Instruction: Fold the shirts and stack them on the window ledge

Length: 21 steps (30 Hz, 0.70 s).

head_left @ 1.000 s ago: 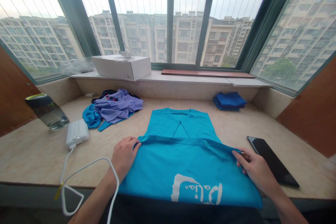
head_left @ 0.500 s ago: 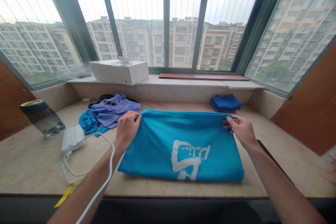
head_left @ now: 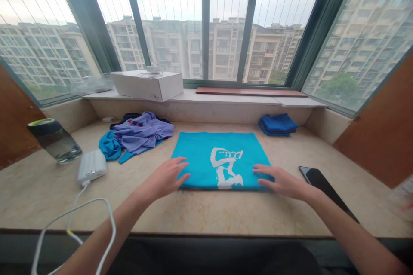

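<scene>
A bright blue folded cloth garment [head_left: 196, 150] with white brush-style lettering lies flat on the stone-patterned counter [head_left: 226, 212]. At its left edge is my left hand [head_left: 171, 175], fingers apart and tips over the fabric. My right hand [head_left: 277, 180] rests at the right edge with its fingers spread on or just above the cloth. Neither hand grips anything. Whether the fingertips press on the fabric I cannot tell.
A rumpled pile of purple and blue clothes [head_left: 145, 131] lies back left. A folded dark blue cloth [head_left: 278, 124] sits back right. On the left are a water bottle [head_left: 54, 139] and a white power bank [head_left: 92, 165] with cable. A black phone [head_left: 327, 191] lies right; a white box [head_left: 146, 86] is on the sill.
Both hands have let go of the garment's upper corners and come down nearer to me. The garment now lies flat, farther from the front edge and looking smaller.
</scene>
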Available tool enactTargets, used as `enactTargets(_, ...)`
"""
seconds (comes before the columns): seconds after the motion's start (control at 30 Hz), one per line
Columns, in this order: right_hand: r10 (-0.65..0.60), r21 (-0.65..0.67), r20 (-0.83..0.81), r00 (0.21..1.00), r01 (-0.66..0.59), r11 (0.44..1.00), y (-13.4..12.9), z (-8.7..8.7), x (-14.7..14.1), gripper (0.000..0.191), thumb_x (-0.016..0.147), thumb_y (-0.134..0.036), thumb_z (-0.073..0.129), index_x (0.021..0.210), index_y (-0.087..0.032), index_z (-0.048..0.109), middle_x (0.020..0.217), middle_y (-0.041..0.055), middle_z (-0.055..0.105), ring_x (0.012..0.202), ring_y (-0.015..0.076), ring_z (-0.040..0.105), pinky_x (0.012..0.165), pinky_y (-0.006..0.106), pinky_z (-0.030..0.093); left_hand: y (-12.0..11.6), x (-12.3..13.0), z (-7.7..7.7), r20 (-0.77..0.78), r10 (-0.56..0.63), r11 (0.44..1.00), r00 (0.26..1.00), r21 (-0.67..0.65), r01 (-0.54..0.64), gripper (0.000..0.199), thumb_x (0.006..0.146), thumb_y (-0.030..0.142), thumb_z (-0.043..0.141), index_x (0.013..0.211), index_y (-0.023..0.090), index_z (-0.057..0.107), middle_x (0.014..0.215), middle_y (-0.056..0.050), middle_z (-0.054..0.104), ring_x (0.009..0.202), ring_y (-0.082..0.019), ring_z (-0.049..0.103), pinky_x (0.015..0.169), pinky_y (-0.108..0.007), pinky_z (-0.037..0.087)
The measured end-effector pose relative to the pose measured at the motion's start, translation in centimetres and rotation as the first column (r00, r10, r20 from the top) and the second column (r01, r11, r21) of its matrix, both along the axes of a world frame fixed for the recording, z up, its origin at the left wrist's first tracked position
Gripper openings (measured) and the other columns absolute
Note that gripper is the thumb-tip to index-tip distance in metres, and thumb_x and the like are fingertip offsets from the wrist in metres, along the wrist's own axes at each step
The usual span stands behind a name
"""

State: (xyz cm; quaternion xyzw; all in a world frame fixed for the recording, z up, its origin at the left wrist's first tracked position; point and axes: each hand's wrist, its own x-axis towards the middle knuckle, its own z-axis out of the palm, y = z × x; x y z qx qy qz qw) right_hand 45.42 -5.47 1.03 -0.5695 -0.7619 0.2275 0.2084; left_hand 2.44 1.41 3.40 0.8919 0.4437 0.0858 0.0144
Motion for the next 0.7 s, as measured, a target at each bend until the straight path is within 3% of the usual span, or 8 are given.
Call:
enactTargets(0.1, 0.113, -0.079, 0.113, 0.987, -0.104, 0.991, -2.2, -1.1, 1.4, 0.055, 0.093, -0.058, 0.060, 0.142, -0.032, 0.059, 0.155, 0.0046, 0.048, 0.143, 0.0330, 0.044, 0.120, 0.052, 0.034, -2.4, -2.8, -1.0, -0.013, 0.022, 0.996, 1.000, -0.090, -0.023, 0.047, 0.094, 0.048, 0.056, 0.132, 0.022, 0.065, 0.142, -0.012, 0.061, 0.132, -0.032, 0.057, 0.112, -0.046, 0.044)
enactTargets(0.2, 0.069, 0.012, 0.111, 0.991, -0.070, 0.997, -2.7, -2.2, 1.7, 0.052, 0.096, -0.052, 0.056, 0.144, -0.030, 0.056, 0.153, 0.0063, 0.050, 0.140, 0.0313, 0.047, 0.119, 0.052, 0.035, -2.9, -4.0, -1.5, 0.056, 0.026, 0.990, 0.998, -0.138, -0.018, 0.047, 0.093, 0.042, 0.057, 0.135, 0.022, 0.063, 0.143, -0.012, 0.061, 0.131, -0.030, 0.057, 0.111, -0.043, 0.045)
enactTargets(0.33, 0.035, 0.247, 0.113, 0.993, -0.062, 0.967, -1.3, -3.5, 0.6, 0.033, 0.099, -0.036, 0.052, 0.125, -0.026, 0.070, 0.131, 0.0089, 0.068, 0.122, 0.0289, 0.062, 0.108, 0.050, 0.047, -2.2, -3.2, -1.5, 0.144, 0.024, 0.998, 0.989, -0.069, -0.014, 0.035, 0.095, 0.030, 0.053, 0.125, 0.024, 0.070, 0.126, -0.011, 0.070, 0.116, -0.027, 0.065, 0.103, -0.041, 0.050)
enactTargets(0.47, -0.046, 0.378, 0.173, 0.984, -0.023, 0.926, -0.2, -4.3, -0.6, 0.028, 0.099, -0.027, 0.046, 0.103, -0.021, 0.073, 0.107, 0.0114, 0.074, 0.098, 0.0301, 0.069, 0.091, 0.050, 0.053, -1.7, -2.1, -1.9, 0.153, 0.077, 0.997, 0.985, 0.002, -0.079, 0.029, 0.096, 0.020, 0.045, 0.104, 0.021, 0.073, 0.102, -0.011, 0.073, 0.097, -0.026, 0.069, 0.088, -0.039, 0.053)
enactTargets(0.6, -0.203, 0.496, 0.077, 0.976, 0.139, 0.857, -0.7, -3.5, -1.0, 0.030, 0.099, -0.029, 0.040, 0.107, -0.016, 0.067, 0.099, 0.0157, 0.074, 0.091, 0.0322, 0.070, 0.083, 0.047, 0.054, -1.8, -2.1, -1.7, 0.355, 0.122, 0.982, 0.927, 0.091, -0.164, 0.029, 0.098, 0.020, 0.039, 0.100, 0.020, 0.068, 0.097, -0.010, 0.071, 0.091, -0.025, 0.069, 0.082, -0.036, 0.053)
enactTargets(0.7, -0.284, 0.531, -0.066, 0.957, 0.275, 0.802, -2.3, -1.1, -1.2, 0.030, 0.100, -0.035, 0.039, 0.107, -0.019, 0.063, 0.091, 0.0120, 0.073, 0.080, 0.0288, 0.070, 0.073, 0.040, 0.053, -2.7, -2.1, 0.2, 0.538, 0.070, 0.949, 0.840, 0.225, -0.222, 0.028, 0.100, 0.026, 0.038, 0.103, 0.019, 0.065, 0.096, -0.008, 0.069, 0.089, -0.023, 0.067, 0.080, -0.034, 0.053)
